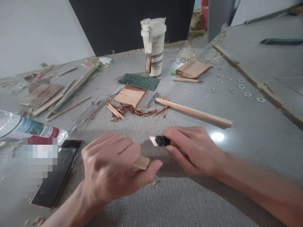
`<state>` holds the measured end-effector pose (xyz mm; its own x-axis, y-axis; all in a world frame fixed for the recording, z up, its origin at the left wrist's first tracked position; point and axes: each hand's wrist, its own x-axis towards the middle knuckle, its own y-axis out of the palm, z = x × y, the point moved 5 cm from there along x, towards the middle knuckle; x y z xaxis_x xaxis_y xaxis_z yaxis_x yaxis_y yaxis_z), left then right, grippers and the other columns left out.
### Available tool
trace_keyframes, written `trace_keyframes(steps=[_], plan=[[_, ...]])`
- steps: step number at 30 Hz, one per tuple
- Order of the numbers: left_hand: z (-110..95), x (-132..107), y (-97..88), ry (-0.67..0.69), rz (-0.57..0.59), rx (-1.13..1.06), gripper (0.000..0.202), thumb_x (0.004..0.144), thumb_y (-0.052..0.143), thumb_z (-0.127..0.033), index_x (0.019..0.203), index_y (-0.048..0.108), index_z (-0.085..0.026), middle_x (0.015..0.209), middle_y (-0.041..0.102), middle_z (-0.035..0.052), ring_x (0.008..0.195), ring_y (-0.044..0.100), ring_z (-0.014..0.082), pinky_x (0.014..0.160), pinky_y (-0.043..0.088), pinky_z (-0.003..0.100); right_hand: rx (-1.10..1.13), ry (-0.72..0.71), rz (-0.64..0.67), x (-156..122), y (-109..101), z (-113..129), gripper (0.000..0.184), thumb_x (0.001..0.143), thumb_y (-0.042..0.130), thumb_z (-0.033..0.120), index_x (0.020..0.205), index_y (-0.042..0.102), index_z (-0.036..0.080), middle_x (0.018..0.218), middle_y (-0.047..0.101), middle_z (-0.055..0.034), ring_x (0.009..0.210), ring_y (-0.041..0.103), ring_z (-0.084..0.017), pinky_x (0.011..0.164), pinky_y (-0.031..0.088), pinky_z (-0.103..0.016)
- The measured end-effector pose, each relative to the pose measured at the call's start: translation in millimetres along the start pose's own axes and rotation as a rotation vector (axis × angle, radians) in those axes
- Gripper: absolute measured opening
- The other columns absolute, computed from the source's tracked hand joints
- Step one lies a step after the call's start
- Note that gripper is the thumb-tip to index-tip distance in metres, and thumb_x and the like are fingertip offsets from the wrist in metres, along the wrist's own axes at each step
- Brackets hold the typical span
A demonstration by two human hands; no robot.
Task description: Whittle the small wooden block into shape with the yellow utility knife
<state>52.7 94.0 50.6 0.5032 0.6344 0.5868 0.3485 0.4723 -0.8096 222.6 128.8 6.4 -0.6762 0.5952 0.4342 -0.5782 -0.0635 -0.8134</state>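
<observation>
The wood point(142, 163) is in the left hand point(110, 160), over the middle of the worktop point(132, 211) toward its near edge. Only a short end shows past the curled fingers, which are clamped around it, the thumb stretched out beside it. The right hand point(193, 149) has its fingers closed on the knife point(163, 141); the bare blade point(153, 141) points left, near the wood but apart from it.

To cut well, I judge, the left thumb should tuck back, and the strokes should be shallow, running toward the far edge and away from the fingers. With so short an end exposed, a little more wood clear of the grip would help.

Beyond the hands lie shavings point(137, 111), a block point(130, 96) and a tool point(196, 113) slanting toward the right edge.

There are 2 containers. Toward the far edge a cup point(155, 47) stands upright, lidded, its contents hidden. Toward the left edge a clear bottle point(38, 127) lies on its side; I cannot tell whether it holds liquid. Washers point(260, 100) lie loose toward the right edge.
</observation>
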Motion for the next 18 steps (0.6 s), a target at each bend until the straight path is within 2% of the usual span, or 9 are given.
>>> trace_keyframes(steps=[3,8,14,16,18], plan=[[1.2,0.9,-0.4,-0.003,0.004,0.021,0.049,0.080,0.072,-0.049,0.050,0.044,-0.023,0.046,0.040,-0.0037,0.046,0.036,0.0136,0.049,0.029,0.034,-0.005,0.047,-0.017,0.1,-3.6,-5.5,0.019,0.104,0.038,0.029,0.099,0.054,0.018,0.079,0.064,-0.0010,0.064,0.056,-0.014,0.057,0.035,-0.030],[1.5,1.0,-0.2,0.008,0.009,0.012,0.049,0.079,0.071,-0.052,0.050,0.045,-0.023,0.047,0.041,-0.0035,0.047,0.038,0.0138,0.048,0.030,0.034,0.000,0.033,-0.022,1.5,-5.0,-4.2,0.017,0.103,0.038,0.027,0.099,0.053,0.019,0.076,0.063,-0.0002,0.062,0.056,-0.014,0.056,0.036,-0.029],[4.3,-3.2,0.1,0.014,-0.023,-0.035,0.042,0.078,0.074,-0.042,0.053,0.046,-0.022,0.048,0.041,-0.0043,0.048,0.035,0.0129,0.048,0.030,0.034,0.031,0.050,-0.015,0.7,-4.3,-4.7,0.016,0.103,0.040,0.027,0.100,0.053,0.019,0.078,0.063,-0.0001,0.062,0.055,-0.014,0.057,0.036,-0.029],[10.1,-6.9,-2.8,-0.027,-0.079,-0.126,0.035,0.080,0.073,-0.036,0.058,0.050,-0.022,0.050,0.042,-0.0047,0.048,0.036,0.0122,0.049,0.031,0.032,0.047,0.062,-0.011,0.3,-4.6,-5.3,0.016,0.103,0.039,0.027,0.102,0.053,0.019,0.078,0.063,0.0002,0.062,0.054,-0.013,0.057,0.036,-0.029],[20.5,-12.5,-4.0,-0.150,-0.135,-0.231,0.032,0.086,0.068,-0.032,0.062,0.050,-0.021,0.052,0.043,-0.0046,0.049,0.038,0.0116,0.050,0.032,0.031,0.057,0.072,-0.010,0.1,-5.0,-5.4,0.016,0.103,0.039,0.027,0.101,0.053,0.019,0.076,0.060,0.0011,0.061,0.053,-0.013,0.057,0.035,-0.029]])
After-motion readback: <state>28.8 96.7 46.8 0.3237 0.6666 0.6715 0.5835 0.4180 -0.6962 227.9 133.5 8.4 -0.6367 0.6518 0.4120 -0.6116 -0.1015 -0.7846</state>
